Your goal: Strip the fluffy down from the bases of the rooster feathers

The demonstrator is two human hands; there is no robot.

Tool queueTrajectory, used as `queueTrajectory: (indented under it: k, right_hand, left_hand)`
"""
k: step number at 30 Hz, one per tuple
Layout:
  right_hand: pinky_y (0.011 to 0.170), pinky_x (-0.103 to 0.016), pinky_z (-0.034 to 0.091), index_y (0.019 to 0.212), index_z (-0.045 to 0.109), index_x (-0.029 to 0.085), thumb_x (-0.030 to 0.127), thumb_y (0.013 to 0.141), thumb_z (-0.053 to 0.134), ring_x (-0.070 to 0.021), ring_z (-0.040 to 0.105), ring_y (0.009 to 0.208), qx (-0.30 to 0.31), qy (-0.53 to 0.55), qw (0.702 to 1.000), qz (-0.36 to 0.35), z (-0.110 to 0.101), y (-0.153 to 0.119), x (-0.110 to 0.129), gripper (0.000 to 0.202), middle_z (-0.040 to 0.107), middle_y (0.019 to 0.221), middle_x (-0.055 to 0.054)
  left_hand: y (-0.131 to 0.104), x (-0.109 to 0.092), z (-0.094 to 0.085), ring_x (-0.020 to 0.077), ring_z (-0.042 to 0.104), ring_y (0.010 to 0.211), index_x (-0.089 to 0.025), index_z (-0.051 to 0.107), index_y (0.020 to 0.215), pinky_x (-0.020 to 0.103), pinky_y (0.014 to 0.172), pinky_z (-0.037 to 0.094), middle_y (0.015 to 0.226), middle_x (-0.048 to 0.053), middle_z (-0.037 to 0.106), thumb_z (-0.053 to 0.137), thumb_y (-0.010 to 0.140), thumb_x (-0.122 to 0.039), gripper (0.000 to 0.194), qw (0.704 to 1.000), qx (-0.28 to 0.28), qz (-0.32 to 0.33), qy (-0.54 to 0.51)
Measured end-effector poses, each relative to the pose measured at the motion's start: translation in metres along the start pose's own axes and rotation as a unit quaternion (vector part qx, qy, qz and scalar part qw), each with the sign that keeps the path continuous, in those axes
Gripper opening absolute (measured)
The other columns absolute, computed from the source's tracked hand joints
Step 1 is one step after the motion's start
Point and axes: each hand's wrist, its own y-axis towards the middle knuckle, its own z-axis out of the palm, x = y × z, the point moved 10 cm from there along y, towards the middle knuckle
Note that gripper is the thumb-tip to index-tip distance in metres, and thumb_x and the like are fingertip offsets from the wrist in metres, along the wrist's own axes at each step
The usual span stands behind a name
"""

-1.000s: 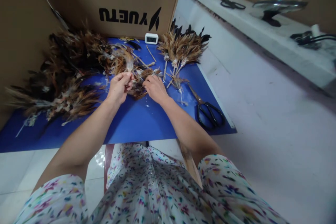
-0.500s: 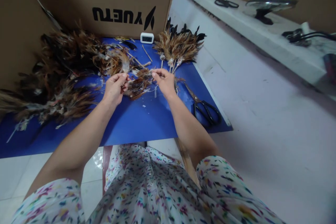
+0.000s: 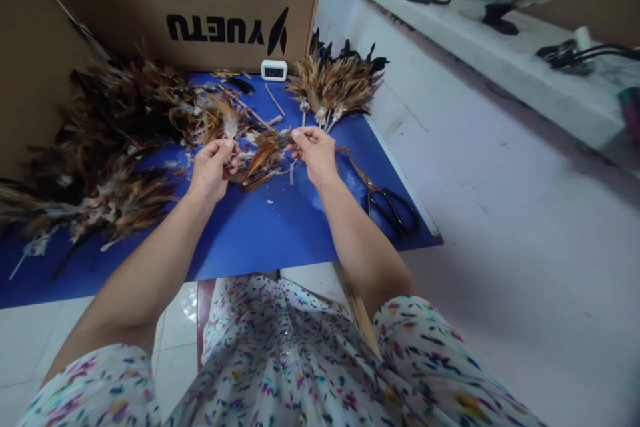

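Pinched between the left hand's [image 3: 210, 167] thumb and fingers is a small brown feather with a fluffy white base [image 3: 230, 125], its tip pointing away at twelve o'clock. The right hand [image 3: 320, 155] presses its fingertips on the dark end of a rusty-brown feather tuft [image 3: 266, 152], whose plumes fan toward nine o'clock.

Metal scissors with black looped handles [image 3: 371, 187] lie at the right hand's four o'clock on the smooth blue tabletop [image 3: 260, 233]. A brown-and-black feather heap [image 3: 125, 200] spreads at the left hand's eight o'clock, and curled loose brown feathers [image 3: 200, 121] lie at its twelve.

Farther off, at the right hand's one o'clock, black-tipped brown feather bunches on pale sticks [image 3: 345, 87] look gathered and complete; the loose plumage suggests much remains unsorted. A white plastic digital timer [image 3: 274, 71] stands at eleven, before the printed brown cardboard box [image 3: 125, 0].
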Motion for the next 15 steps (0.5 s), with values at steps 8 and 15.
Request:
queueTrajectory:
  k: [8,15]
  right_hand:
    - [0.071,-0.023,0.058,0.075,0.057,0.019,0.01,0.073,0.072,-0.0119,0.073,0.079,0.03,0.107,0.991,0.073,0.01,-0.006,-0.017,0.018,0.065,0.071,0.004]
    - [0.072,-0.026,0.06,0.078,0.063,0.019,0.011,0.066,0.075,-0.0086,0.066,0.061,0.086,0.035,0.993,0.073,0.037,-0.024,-0.027,0.019,0.065,0.066,0.006]
  left_hand:
    - [-0.002,-0.002,0.004,0.0049,0.05,0.048,-0.018,0.06,0.069,0.015,0.041,0.036,0.067,-0.002,0.061,0.084,0.068,-0.03,0.026,1.0,0.011,0.011,-0.014]
    - [-0.018,0.019,0.025,0.01,0.062,0.057,-0.018,0.06,0.071,0.017,0.041,0.04,0.076,0.0,0.067,0.086,0.065,-0.031,0.029,0.998,0.04,-0.057,0.008]
